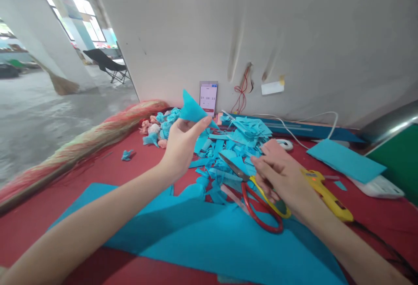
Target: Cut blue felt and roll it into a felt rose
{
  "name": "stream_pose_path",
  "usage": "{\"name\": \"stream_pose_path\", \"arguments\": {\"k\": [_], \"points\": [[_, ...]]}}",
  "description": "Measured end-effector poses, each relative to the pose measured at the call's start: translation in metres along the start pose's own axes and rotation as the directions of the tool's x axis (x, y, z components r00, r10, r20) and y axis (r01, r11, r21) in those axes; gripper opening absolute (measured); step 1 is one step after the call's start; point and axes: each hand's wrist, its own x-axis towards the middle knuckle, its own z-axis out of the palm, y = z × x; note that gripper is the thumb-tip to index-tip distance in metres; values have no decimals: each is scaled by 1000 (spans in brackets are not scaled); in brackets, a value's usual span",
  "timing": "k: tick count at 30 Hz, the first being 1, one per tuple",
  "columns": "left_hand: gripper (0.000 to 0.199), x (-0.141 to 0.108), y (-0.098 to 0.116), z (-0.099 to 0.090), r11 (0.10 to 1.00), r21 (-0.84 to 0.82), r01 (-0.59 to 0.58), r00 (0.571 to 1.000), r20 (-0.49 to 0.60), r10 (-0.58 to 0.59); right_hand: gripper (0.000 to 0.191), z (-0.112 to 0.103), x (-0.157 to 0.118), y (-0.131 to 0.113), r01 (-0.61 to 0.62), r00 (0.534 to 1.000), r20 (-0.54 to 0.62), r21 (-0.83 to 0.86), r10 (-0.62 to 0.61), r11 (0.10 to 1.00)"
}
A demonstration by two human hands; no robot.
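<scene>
My left hand (181, 145) pinches a pointed, folded piece of light blue sheet material (192, 107) between thumb and fingers, lifted above the table. My right hand (277, 174) is closed, fingers curled. Its lower fingertips overlap the yellow loop of the scissors (242, 174), and I cannot tell whether they grip it. These scissors have one red and one yellow handle, with the blades pointing away to the left. Beneath them are many blue scraps (225, 145) and a large blue sheet (183, 233). Behind my right hand shows a pink piece (277, 148).
Blue, pink and white rosettes (165, 124) are piled at the back left. A phone (208, 98) stands against the white panel (170, 37). To the right lie a yellow glue gun (329, 196) with its cord and a blue folded stack (346, 161) on a white object.
</scene>
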Motion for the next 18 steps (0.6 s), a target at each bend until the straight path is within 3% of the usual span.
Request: {"name": "stream_pose_path", "arguments": {"k": [5,9,11,12,15,18], "points": [[27,-8,-16,1,979,-32,203,976,88,-199,36,-3,4,1,-49,999,16,-117,51,992],[26,-41,5,16,949,-6,315,906,300,-299,23,-12,8,-1,-44,995,-92,-205,26,978],[28,-60,17,24,924,3,383,823,453,-343,19,-14,10,0,-30,993,-114,-252,1,967],[28,-68,21,28,889,12,457,736,557,-386,21,-14,11,0,-22,993,-118,-277,-11,961],[27,-88,21,32,876,96,473,573,721,-389,29,-11,9,1,-12,991,-129,-347,-35,938],[33,-96,10,28,887,201,415,521,747,-414,31,-7,1,-1,8,995,-93,-397,-48,918]]}}
